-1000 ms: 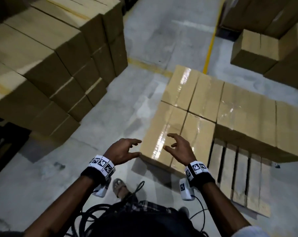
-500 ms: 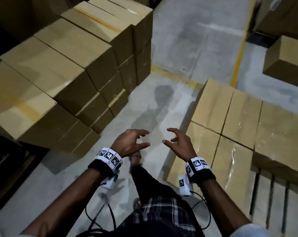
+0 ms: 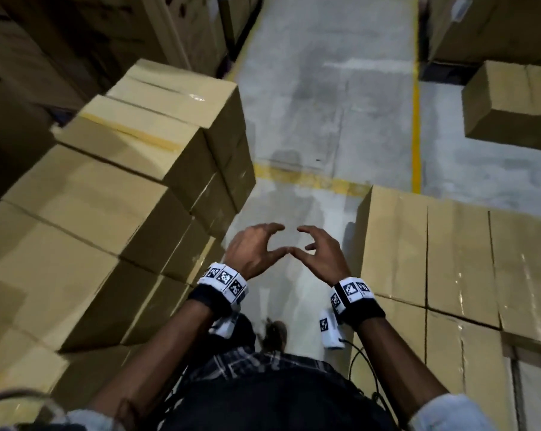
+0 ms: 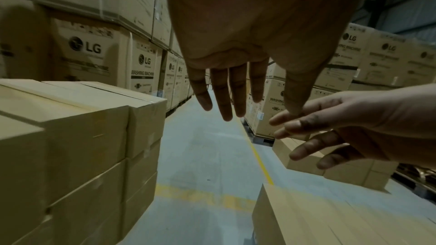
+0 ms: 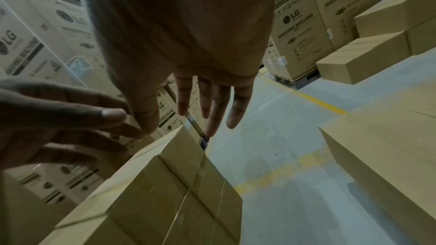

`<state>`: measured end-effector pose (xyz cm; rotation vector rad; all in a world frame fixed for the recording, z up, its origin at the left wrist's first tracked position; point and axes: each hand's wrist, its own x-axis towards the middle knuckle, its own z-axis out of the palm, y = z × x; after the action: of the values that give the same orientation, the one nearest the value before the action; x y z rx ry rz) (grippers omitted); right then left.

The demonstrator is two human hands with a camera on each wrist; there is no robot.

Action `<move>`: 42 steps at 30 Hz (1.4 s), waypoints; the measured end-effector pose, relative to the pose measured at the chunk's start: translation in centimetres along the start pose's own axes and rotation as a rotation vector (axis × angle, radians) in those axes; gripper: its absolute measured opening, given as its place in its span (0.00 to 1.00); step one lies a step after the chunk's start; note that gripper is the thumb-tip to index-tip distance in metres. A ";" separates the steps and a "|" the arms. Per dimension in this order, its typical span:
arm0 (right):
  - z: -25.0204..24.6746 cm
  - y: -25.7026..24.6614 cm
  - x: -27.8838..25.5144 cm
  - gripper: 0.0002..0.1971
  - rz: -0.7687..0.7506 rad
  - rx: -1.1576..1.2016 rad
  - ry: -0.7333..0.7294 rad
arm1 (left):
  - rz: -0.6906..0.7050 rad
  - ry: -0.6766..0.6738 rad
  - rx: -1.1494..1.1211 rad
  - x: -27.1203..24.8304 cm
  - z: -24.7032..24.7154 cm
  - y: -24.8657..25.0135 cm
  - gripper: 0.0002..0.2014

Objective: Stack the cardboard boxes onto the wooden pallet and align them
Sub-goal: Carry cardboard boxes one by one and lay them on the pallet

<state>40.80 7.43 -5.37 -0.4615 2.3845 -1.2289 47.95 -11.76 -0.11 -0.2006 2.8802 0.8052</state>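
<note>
Our left hand [image 3: 254, 251] and right hand [image 3: 320, 254] empty, fingers loosely spread, thumbs touching, between stacked boxes [image 3: 113, 194] and boxes on pallet [image 3: 455, 262]

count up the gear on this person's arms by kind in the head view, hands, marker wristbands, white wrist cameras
hands: 2 (left hand, right hand, both empty)
marker wristbands: 2
white wrist cameras: 2
total: 6
</note>
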 end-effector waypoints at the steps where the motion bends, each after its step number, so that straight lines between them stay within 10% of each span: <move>1: -1.1 -0.3 2.3 0.28 0.000 0.006 0.033 | -0.010 0.019 -0.025 2.8 -0.6 -0.1 0.32; 14: -15.0 0.2 32.3 0.22 0.153 0.126 0.305 | 0.179 -0.051 -0.103 40.4 -6.1 0.9 0.38; 28: -35.1 6.1 55.6 0.21 0.357 0.241 0.650 | 0.481 -0.266 0.031 78.0 -9.9 13.0 0.37; 42: -63.8 19.3 74.0 0.21 0.470 0.267 0.815 | 0.701 -0.323 0.101 111.8 -3.6 38.1 0.35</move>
<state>-56.77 27.36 -3.52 0.7905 2.6233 -1.6582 -68.45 8.70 2.68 0.9047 2.6495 0.6863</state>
